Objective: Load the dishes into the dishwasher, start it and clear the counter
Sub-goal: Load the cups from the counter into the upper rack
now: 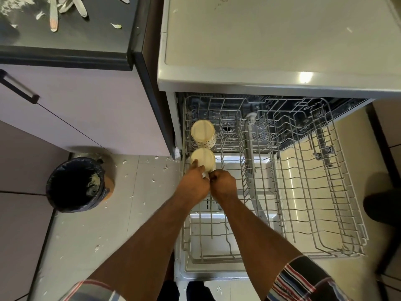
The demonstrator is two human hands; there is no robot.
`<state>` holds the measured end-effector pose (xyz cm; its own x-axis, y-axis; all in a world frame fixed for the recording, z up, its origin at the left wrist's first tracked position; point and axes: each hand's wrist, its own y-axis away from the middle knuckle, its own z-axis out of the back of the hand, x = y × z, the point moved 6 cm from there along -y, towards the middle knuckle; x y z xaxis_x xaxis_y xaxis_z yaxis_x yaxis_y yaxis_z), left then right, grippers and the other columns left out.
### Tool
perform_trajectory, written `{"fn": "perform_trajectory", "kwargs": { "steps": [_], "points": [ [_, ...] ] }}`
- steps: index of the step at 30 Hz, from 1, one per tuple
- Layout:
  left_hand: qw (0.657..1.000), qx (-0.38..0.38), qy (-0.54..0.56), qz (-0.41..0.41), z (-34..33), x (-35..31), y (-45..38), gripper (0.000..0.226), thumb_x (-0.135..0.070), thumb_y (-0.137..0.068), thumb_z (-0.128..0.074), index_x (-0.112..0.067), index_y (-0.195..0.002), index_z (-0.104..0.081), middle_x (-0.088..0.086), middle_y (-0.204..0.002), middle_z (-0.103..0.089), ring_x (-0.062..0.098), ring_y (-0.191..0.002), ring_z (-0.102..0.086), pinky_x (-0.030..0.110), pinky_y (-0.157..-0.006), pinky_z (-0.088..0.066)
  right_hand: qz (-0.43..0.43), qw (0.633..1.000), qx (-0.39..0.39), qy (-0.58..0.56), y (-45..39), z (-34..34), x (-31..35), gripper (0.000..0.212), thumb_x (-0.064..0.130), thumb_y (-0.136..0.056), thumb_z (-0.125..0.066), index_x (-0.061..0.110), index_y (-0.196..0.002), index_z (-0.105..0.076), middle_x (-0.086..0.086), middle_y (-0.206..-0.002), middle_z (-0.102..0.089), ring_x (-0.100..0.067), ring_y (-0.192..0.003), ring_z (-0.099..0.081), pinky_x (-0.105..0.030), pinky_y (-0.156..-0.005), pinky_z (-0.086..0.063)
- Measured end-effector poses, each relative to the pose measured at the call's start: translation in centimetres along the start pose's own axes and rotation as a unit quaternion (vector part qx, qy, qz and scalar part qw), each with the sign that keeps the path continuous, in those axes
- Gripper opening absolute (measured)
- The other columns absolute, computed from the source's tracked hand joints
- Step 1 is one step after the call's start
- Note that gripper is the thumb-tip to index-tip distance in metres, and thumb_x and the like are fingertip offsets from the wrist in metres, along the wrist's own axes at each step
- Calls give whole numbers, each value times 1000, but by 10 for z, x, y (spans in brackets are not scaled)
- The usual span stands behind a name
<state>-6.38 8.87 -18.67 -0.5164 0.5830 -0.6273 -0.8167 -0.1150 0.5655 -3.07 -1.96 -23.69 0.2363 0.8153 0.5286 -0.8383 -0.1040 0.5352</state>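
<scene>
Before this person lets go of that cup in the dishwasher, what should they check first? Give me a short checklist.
1. Upper rack pulled out: ok.
2. Near cup upside down, base up: ok.
3. Both hands on it: left hand holds its side: ok; right hand has fingers curled beside it, actual hold: cannot tell.
4. Near cup seated between the rack wires: cannot tell, the hands hide its lower part.
5. Clear of the far cup behind it: cannot tell, they look very close.
6. Cutlery on the dark counter loaded: not ok.

Your way into the rack lies open right of its center rail; two cups seemingly crowd its left column.
</scene>
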Motion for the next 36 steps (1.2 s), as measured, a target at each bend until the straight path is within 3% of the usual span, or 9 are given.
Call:
{"fn": "perform_trajectory", "kwargs": {
  "steps": [4, 8, 13, 16, 18, 20, 23, 29, 36],
  "points": [
    [999, 21, -26, 2, -3, -1, 2, 44, -9, -102, -44, -2, -145, -45, 13, -162, -25, 33, -148, -27, 37, -117, -25, 2, 1000, 16, -2, 7, -3, -4, 18, 15, -96, -58, 13, -95, -76, -6, -94, -75, -18, -77, -60, -22, -68, -41],
    [999, 29, -35, 4, -2, -2, 6, 44, -15, -105, -41, -9, -149, -41, 12, -163, -25, 29, -148, -29, 32, -115, -29, 14, 999, 40, 23, 16, -2, -1, 21, 18, -97, -57, 14, -105, -77, -8, -100, -76, -26, -89, -70, -30, -76, -54],
    [993, -79, 85, 20, 16, 2, 27, 40, -18, -105, -46, -17, -144, -51, 11, -146, -53, 28, -128, -54, 26, -99, -43, 13, 999, -4, 50, 31, 18, 9, 26, 18, -97, -56, 10, -119, -67, -9, -113, -72, -27, -103, -67, -29, -83, -50],
    [982, -160, 100, -25, 32, 2, 44, 39, -19, -103, -50, -18, -141, -55, 5, -140, -59, 23, -128, -55, 30, -104, -43, 55, 995, -61, 63, 45, 35, 26, 31, 21, -93, -58, 13, -122, -62, -9, -114, -66, -28, -105, -64, -35, -84, -55],
    [980, -181, 41, -67, 42, 1, 53, 46, -25, -101, -52, -20, -147, -47, 2, -148, -51, 23, -138, -45, 37, -113, -40, 99, 984, -84, 118, 59, 44, 46, 45, 26, -91, -60, 13, -134, -54, -9, -129, -59, -29, -119, -56, -40, -94, -52],
    [983, -166, -25, -73, 52, 0, 63, 63, -36, -101, -52, -23, -157, -26, -1, -165, -24, 23, -153, -16, 44, -122, -24, 142, 966, -106, 188, 75, 53, 69, 60, 34, -91, -62, 14, -145, -44, -9, -144, -48, -29, -132, -46, -44, -103, -47],
    [980, -156, -107, -64, 72, 0, 77, 76, -53, -102, -40, -26, -160, 1, -6, -167, 11, 19, -153, 16, 49, -124, -1, 181, 948, -117, 233, 97, 59, 104, 68, 41, -94, -60, 16, -152, -35, -11, -157, -35, -31, -147, -30, -48, -116, -35],
    [967, -197, -151, -66, 137, 5, 109, 75, -59, -103, -23, -25, -158, 15, -5, -164, 25, 18, -149, 27, 48, -124, 8, 256, 914, -134, 284, 134, 58, 182, 68, 40, -102, -44, 15, -159, -16, -12, -166, -16, -30, -155, -10, -49, -123, -14],
    [950, -257, -167, -62, 256, 46, 142, 78, -62, -102, -23, -24, -158, 16, -4, -163, 27, 18, -148, 29, 47, -123, 11, 313, 896, -154, 275, 166, 23, 300, 68, 37, -105, -39, 15, -161, -8, -10, -169, -6, -27, -156, 2, -46, -125, -7]
  ]
}}
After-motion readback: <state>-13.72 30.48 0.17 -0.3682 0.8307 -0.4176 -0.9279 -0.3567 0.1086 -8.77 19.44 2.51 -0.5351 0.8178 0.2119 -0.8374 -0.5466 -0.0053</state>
